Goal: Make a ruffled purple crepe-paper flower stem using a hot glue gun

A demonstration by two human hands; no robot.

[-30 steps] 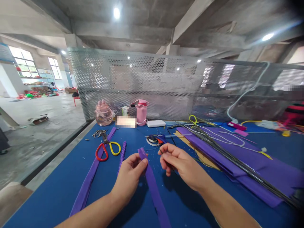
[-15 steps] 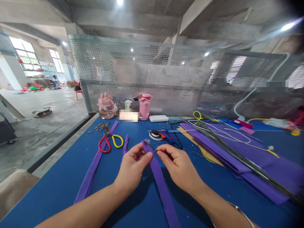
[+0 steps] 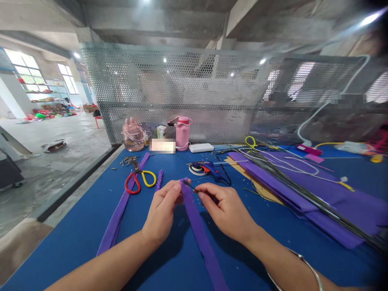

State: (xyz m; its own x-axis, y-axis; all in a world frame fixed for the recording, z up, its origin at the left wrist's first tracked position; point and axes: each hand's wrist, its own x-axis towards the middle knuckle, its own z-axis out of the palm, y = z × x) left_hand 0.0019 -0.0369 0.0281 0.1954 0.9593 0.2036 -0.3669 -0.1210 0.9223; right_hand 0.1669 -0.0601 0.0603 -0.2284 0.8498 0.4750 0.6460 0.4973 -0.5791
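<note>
A long purple paper strip (image 3: pixel 198 230) runs from the middle of the blue table (image 3: pixel 75 242) toward me. My left hand (image 3: pixel 160 212) pinches its far end between thumb and fingers. My right hand (image 3: pixel 226 210) is closed on a thin dark wire (image 3: pixel 191 187), whose tip touches the strip's top end right beside my left thumb. The two hands nearly meet.
Red and yellow scissors (image 3: pixel 138 180), a second purple strip (image 3: pixel 119 210) and a twisted purple stem (image 3: pixel 159 180) lie to the left. A blue glue gun (image 3: pixel 209 169) is behind my hands. Purple paper sheets (image 3: pixel 318 194) with dark wires (image 3: pixel 291 184) fill the right. Pink bottles (image 3: pixel 182 138) stand before a mesh screen.
My right hand moved left with the wire until its tip reached the strip's end held in my left hand. The view shifted slightly downward.
</note>
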